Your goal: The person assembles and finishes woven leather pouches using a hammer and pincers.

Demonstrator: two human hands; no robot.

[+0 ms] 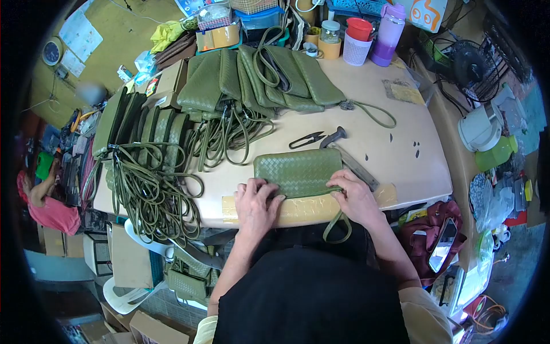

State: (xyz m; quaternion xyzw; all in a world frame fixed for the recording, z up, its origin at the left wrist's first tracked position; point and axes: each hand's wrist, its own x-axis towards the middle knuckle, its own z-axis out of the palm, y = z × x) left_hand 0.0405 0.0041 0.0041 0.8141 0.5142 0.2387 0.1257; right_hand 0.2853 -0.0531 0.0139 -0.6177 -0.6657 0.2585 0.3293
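A green woven wristlet pouch [298, 167] lies flat near the table's front edge, partly over a strip of brown tape [312, 215]. My left hand [255, 205] is at its lower left corner, fingers bent and thumb resting along the bottom edge. At the lower right corner, my right hand [356, 198] pinches the pouch's edge between thumb and fingers. A green strap loop [338, 230] hangs below that hand over the table edge. Just beyond the pouch lie black thread snips [306, 140] and a hammer [358, 171] with a dark head.
Stacked green pouches [258, 80] lie at the back. More pouches stand at the left, their bundled straps [152, 189] hanging over the edge. A purple bottle [388, 37] and a red-and-white cup [357, 46] stand at the back right. A person in pink [54, 209] is at far left.
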